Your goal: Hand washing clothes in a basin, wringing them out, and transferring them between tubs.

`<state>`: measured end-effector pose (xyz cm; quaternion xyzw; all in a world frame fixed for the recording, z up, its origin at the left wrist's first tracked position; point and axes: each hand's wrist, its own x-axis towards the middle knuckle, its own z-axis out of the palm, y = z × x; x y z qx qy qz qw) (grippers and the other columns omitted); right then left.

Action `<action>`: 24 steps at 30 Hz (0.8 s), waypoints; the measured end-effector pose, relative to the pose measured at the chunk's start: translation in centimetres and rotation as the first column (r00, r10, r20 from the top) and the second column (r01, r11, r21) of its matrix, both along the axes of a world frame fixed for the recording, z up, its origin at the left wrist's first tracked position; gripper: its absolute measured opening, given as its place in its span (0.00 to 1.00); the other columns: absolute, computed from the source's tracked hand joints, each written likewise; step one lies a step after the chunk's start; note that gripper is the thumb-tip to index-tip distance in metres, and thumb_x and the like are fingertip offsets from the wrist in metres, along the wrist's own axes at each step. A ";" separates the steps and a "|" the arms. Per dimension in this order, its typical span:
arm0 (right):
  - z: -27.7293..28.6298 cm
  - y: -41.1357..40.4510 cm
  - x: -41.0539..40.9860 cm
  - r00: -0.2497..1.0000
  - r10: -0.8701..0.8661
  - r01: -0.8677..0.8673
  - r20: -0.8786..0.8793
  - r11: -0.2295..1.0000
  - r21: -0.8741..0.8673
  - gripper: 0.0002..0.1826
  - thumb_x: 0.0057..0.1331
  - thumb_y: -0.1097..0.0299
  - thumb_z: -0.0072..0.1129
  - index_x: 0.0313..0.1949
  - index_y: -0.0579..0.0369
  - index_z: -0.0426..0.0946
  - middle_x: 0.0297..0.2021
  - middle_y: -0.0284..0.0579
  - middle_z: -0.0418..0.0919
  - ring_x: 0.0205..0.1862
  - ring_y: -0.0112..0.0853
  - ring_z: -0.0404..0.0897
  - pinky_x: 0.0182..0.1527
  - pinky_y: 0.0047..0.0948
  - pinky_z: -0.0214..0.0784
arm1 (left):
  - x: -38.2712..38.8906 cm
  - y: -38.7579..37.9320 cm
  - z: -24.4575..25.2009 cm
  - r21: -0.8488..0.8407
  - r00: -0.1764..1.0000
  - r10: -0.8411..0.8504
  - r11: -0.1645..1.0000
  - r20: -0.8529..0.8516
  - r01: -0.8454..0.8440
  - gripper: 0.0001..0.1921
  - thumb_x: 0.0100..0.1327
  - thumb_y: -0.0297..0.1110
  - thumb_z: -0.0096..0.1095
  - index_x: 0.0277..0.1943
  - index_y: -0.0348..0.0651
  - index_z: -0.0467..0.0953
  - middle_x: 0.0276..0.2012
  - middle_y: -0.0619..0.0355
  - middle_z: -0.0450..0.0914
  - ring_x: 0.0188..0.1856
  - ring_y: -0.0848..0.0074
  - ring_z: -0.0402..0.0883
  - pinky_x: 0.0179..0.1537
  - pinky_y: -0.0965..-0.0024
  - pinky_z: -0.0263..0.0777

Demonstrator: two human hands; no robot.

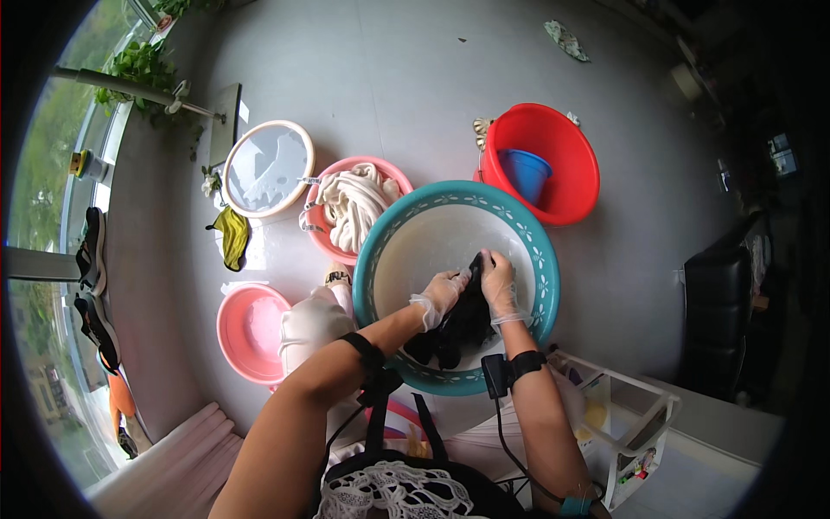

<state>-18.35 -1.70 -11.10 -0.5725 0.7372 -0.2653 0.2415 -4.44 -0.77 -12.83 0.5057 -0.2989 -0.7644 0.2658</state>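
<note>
A large teal-rimmed basin (366,272) with a white inside stands before me, holding cloudy water. Black wet cloth (468,318) hangs from both my hands, its lower part lying against the basin's near wall. My left hand (446,290), in a clear thin glove, grips the cloth's left side. Gloved the same way, my right hand (498,282) pinches its upper end. The two hands are close together, above the middle of the basin. Black straps with small devices sit round both forearms.
Left of the basin, a pink basin (405,178) holds white cloth (353,201); a pink tub (227,337) and a pale-rimmed basin of water (310,146) stand farther left. A red bucket (574,156) with a blue container (524,174) inside touches the upper right. A white rack (639,383) stands lower right.
</note>
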 end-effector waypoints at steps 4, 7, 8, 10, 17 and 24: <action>-1.2 0.7 -3.9 0.991 -0.132 0.131 0.010 0.985 0.112 0.20 0.67 0.50 0.49 0.43 0.57 0.73 0.37 0.56 0.78 0.42 0.51 0.77 0.45 0.44 0.67 | -0.2 -0.5 2.4 -0.224 0.875 -0.031 0.962 0.483 0.158 0.24 0.65 0.43 0.58 0.55 0.31 0.71 0.43 0.41 0.79 0.49 0.58 0.77 0.53 0.63 0.68; -2.3 3.3 -3.9 0.988 -0.152 0.155 -0.033 0.951 0.269 0.37 0.60 0.48 0.57 0.63 0.52 0.58 0.55 0.65 0.66 0.58 0.56 0.65 0.60 0.44 0.57 | 0.2 -1.1 1.8 -0.226 0.826 0.021 0.965 0.563 0.130 0.23 0.62 0.34 0.55 0.60 0.39 0.67 0.52 0.34 0.73 0.57 0.50 0.71 0.58 0.62 0.64; -1.7 3.7 -2.3 0.993 -0.110 0.114 -0.034 0.923 0.368 0.44 0.58 0.50 0.60 0.68 0.51 0.50 0.60 0.68 0.60 0.63 0.58 0.59 0.64 0.45 0.52 | 0.7 -1.2 0.6 -0.311 0.802 0.119 0.947 0.586 0.087 0.24 0.61 0.32 0.53 0.62 0.42 0.66 0.55 0.34 0.70 0.58 0.50 0.70 0.58 0.62 0.64; -1.5 4.6 -0.4 0.952 -0.045 -0.026 0.304 0.974 0.225 0.48 0.50 0.71 0.63 0.69 0.52 0.47 0.64 0.63 0.56 0.66 0.53 0.56 0.66 0.44 0.49 | 0.6 -1.4 -0.9 -0.266 0.823 0.059 0.957 0.565 0.114 0.28 0.59 0.28 0.50 0.64 0.41 0.62 0.58 0.39 0.69 0.58 0.55 0.70 0.58 0.63 0.64; 3.6 6.2 3.1 0.849 0.023 -0.019 0.528 1.000 -0.014 0.25 0.53 0.76 0.54 0.54 0.62 0.71 0.49 0.48 0.75 0.50 0.34 0.75 0.54 0.29 0.67 | 0.3 -2.5 2.2 0.379 0.946 0.086 0.925 -0.312 0.041 0.26 0.57 0.55 0.65 0.47 0.40 0.76 0.36 0.57 0.80 0.35 0.73 0.80 0.40 0.69 0.74; 5.2 5.2 5.5 0.993 0.024 0.015 0.113 0.941 -0.338 0.15 0.59 0.62 0.60 0.43 0.55 0.75 0.32 0.56 0.80 0.33 0.53 0.80 0.36 0.43 0.72 | -0.2 -1.3 0.1 0.308 0.974 0.186 0.941 -0.127 -0.139 0.13 0.62 0.39 0.58 0.42 0.38 0.78 0.35 0.59 0.80 0.35 0.74 0.79 0.38 0.69 0.74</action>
